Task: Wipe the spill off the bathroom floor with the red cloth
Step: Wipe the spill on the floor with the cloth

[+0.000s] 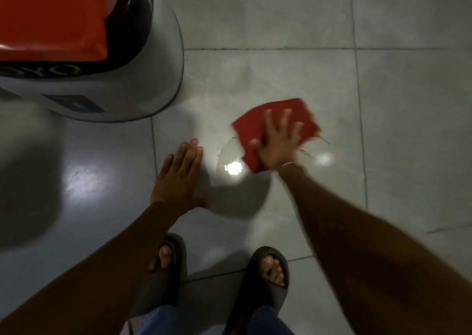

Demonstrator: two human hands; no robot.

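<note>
The right hand (277, 140) presses flat, fingers spread, on the red cloth (277, 128) lying on the grey tiled floor (408, 105). A wet, shiny spill (229, 161) lies just beside the cloth's left edge. The left hand (178, 179) is open and empty, fingers together, beside the spill. A white bin (143, 84) with an orange liner (51, 18) stands near, upper left; its dark band carries letters too blurred to read. 2 dark sandals (258, 283) stand below.

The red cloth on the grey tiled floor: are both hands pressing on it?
No, only the right hand presses the red cloth; the left hand rests flat on bare grey tile beside it.
</note>
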